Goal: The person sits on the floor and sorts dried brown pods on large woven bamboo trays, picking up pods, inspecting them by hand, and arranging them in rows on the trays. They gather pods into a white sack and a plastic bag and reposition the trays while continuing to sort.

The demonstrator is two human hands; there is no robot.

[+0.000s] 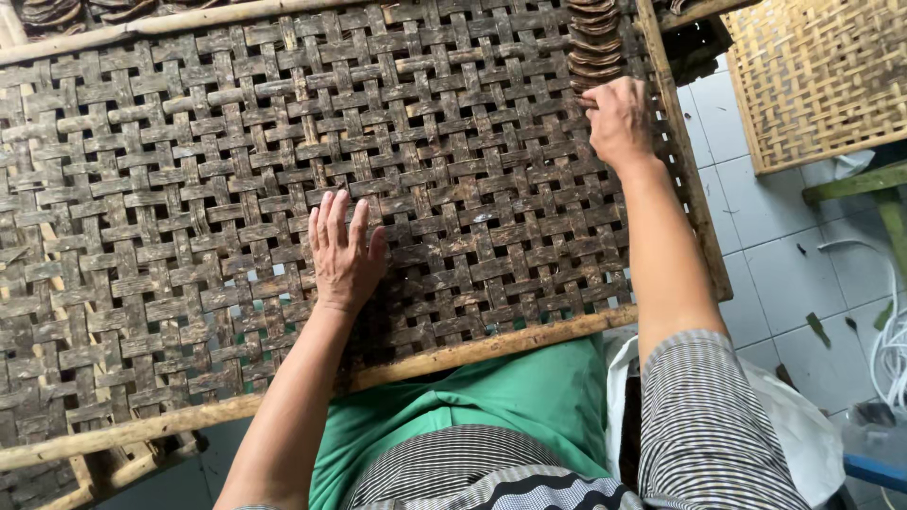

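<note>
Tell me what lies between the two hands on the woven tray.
In the head view, only bare dark weave of the tray lies between the left hand, resting flat, and the right hand by the brown pieces.

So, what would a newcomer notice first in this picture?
The big dark woven bamboo tray fills most of the view. The left hand lies flat on its middle, while the right hand touches a row of brown curled pieces near the far right edge.

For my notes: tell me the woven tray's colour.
Dark, weathered brown woven tray with a paler tan wooden frame; head view.
</note>
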